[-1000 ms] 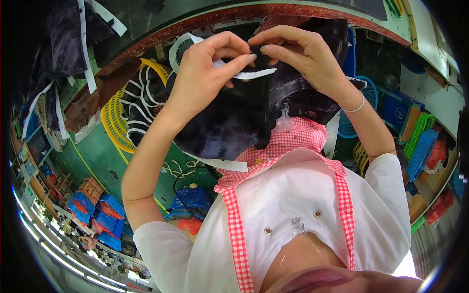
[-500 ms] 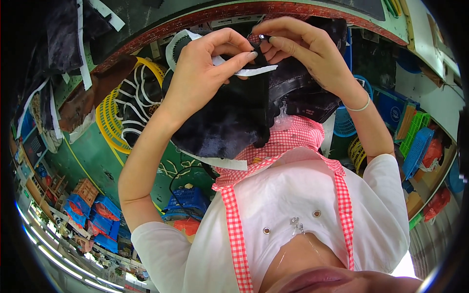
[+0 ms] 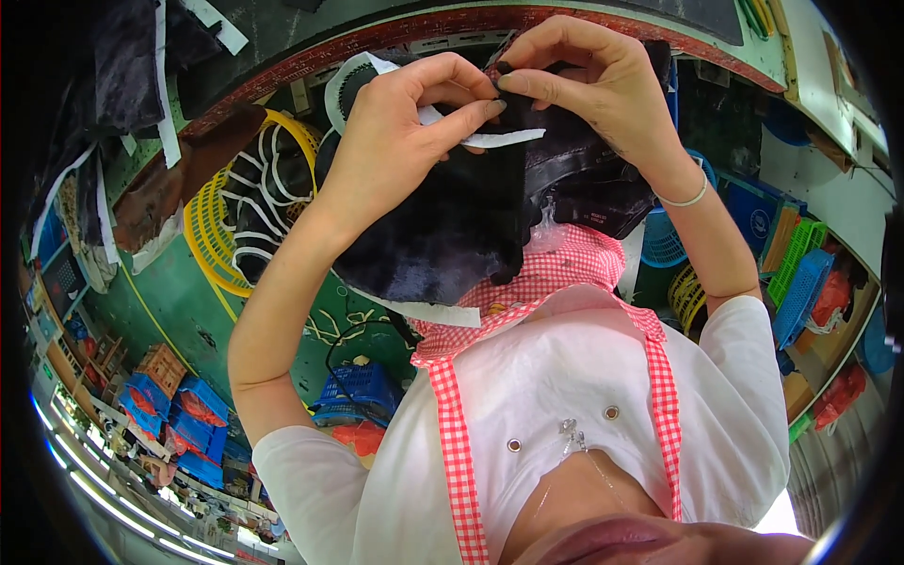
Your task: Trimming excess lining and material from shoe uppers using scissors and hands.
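Observation:
A black, shiny leather-like piece [image 3: 433, 226] with a white edge lies over my lap. My left hand [image 3: 414, 118] is closed on its upper part, thumb and forefinger pinched together. Beside the left thumb, a white strip [image 3: 508, 138] sticks out to the right. My right hand [image 3: 589, 85] pinches a small dark bit at the piece's upper edge, close to the left fingertips; what exactly it is, I cannot make out. Under my right hand lies more black material [image 3: 589, 188]. A red checked apron [image 3: 574, 254] shows below the work.
A red-edged bench [image 3: 273, 68] runs across the far side. At left, a yellow basket [image 3: 202, 226] holds black pieces with white edges. Black material [image 3: 122, 85] hangs off the bench at far left. A blue basket [image 3: 667, 235] stands at right; blue crates [image 3: 358, 391] sit on the floor.
My right hand has shifted slightly up and its fingertips have closed in on the edge near my left hand. The shiny spot between its fingers no longer shows.

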{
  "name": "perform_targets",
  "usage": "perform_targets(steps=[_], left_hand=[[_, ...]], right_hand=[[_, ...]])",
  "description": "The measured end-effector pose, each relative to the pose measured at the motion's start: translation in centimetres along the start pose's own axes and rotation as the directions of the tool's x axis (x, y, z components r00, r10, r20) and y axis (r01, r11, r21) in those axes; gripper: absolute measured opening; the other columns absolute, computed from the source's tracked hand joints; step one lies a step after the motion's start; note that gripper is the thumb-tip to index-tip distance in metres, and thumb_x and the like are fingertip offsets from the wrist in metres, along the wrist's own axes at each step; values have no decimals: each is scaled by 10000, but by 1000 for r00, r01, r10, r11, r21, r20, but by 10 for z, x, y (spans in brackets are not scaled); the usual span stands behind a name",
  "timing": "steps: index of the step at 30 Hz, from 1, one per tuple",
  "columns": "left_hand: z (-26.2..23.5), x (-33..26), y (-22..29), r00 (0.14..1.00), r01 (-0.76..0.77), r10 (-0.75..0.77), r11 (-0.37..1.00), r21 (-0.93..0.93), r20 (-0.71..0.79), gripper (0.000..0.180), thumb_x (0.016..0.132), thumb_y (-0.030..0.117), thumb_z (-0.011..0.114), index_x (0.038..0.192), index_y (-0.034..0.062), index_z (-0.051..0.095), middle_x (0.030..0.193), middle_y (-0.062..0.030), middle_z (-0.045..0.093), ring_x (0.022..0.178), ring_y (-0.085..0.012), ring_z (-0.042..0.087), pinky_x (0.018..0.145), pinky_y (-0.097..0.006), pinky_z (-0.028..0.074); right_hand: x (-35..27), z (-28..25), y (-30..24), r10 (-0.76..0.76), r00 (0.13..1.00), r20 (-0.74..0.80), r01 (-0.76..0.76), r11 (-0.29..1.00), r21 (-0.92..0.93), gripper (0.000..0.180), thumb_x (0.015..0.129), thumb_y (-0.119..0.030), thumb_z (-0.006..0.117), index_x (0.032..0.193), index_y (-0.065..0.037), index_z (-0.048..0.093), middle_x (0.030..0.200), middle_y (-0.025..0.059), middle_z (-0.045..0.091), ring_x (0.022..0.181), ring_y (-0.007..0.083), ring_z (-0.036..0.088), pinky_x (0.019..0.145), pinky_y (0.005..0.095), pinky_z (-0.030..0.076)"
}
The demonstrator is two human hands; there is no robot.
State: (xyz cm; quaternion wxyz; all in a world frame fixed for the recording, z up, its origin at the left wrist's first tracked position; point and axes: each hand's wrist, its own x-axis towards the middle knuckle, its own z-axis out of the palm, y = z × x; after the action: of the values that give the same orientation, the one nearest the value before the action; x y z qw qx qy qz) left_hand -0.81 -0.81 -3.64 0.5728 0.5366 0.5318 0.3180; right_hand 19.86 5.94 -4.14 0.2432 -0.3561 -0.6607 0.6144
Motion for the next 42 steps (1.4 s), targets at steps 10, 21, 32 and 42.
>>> perform_targets(steps=[10,21,32,42], left_hand=[[-1,-6,13,998,61,-62,997,-47,-22,161,894,131,646,982,-1,615,826,-57,686,592,-105,639,537,-204,471],[-10,-21,12,981,188,-183,980,-69,71,136,922,117,598,970,-8,574,818,-66,689,506,-75,562,457,-195,414],[-10,-24,8,978,185,-183,982,-18,97,92,952,125,554,985,51,512,834,-7,660,570,-48,580,445,-177,372],[-11,-21,11,977,208,-204,976,-63,62,119,944,131,579,972,25,532,802,-45,687,501,-58,526,455,-204,389]], right_hand=[[-11,10,-11,2,1000,-26,-5,993,-118,225,839,-21,706,1047,-11,621,926,24,657,827,73,634,723,189,512],[-7,-20,32,-30,999,-32,18,949,-316,153,904,-131,637,995,-12,664,852,46,681,758,91,647,681,222,521],[76,-145,-14,-279,834,-475,-119,751,-649,165,869,-80,644,1004,15,648,787,85,673,697,147,626,651,273,510],[111,-145,-6,-368,888,-277,-15,578,-816,180,804,-82,693,947,21,653,762,136,663,672,212,632,629,330,499]])
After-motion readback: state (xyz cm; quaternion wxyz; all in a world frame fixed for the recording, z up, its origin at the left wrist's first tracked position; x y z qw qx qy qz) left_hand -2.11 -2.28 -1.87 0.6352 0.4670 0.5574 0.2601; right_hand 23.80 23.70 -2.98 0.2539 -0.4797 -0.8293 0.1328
